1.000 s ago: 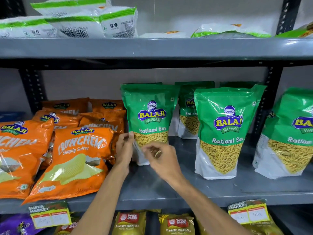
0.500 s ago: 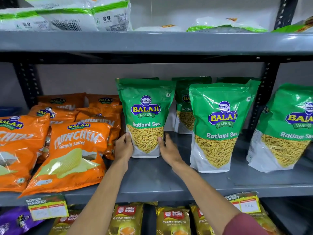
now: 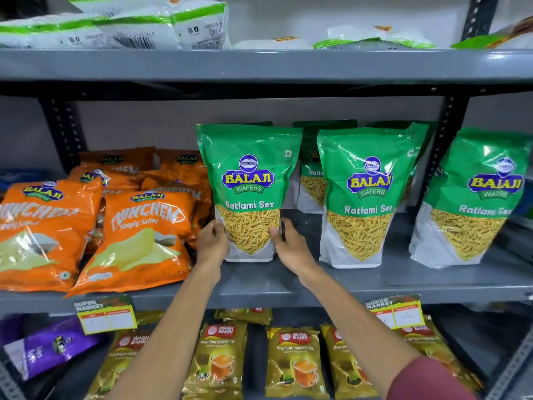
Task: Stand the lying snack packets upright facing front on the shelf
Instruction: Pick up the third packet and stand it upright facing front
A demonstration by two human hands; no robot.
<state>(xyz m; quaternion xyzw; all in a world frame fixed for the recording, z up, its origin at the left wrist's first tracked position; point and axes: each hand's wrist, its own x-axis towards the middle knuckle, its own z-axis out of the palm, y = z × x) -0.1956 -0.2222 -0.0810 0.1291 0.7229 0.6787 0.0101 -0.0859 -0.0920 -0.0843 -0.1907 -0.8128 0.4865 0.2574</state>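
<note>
- Hands first: my left hand (image 3: 212, 243) and right hand (image 3: 291, 246) clamp one green Ratlami Sev packet (image 3: 248, 192) between them, low on its two side edges.
- My left grip is pressed to the packet's lower left edge, thumb on the front face; the rest of its fingers are hidden behind the bag.
- My right grip holds the lower right edge, thumb tip on the clear window where the yellow sev shows; the other fingers wrap behind.
- I see the held packet upright, label facing front, its white base on the grey middle shelf (image 3: 288, 281).
- Just right of my right grip stands a second green packet (image 3: 367, 197), upright and front-facing, apart from the held one.
- Further right of that stands a third green packet (image 3: 473, 197), tilted slightly, past the black shelf upright (image 3: 441, 157).
- Behind the gap between the held packet and the second one I see another green packet (image 3: 313, 174), partly covered.
- Just left of my left grip lie orange Crunchem packets (image 3: 141, 235), leaning back in overlapping rows; the nearest one almost touches my left wrist.
- Below my forearms, on the lower shelf, I see gold tea packets (image 3: 294, 362) lying flat.
- Above my grip, white-and-green packets (image 3: 150, 27) lie flat on the top shelf (image 3: 259, 64).
</note>
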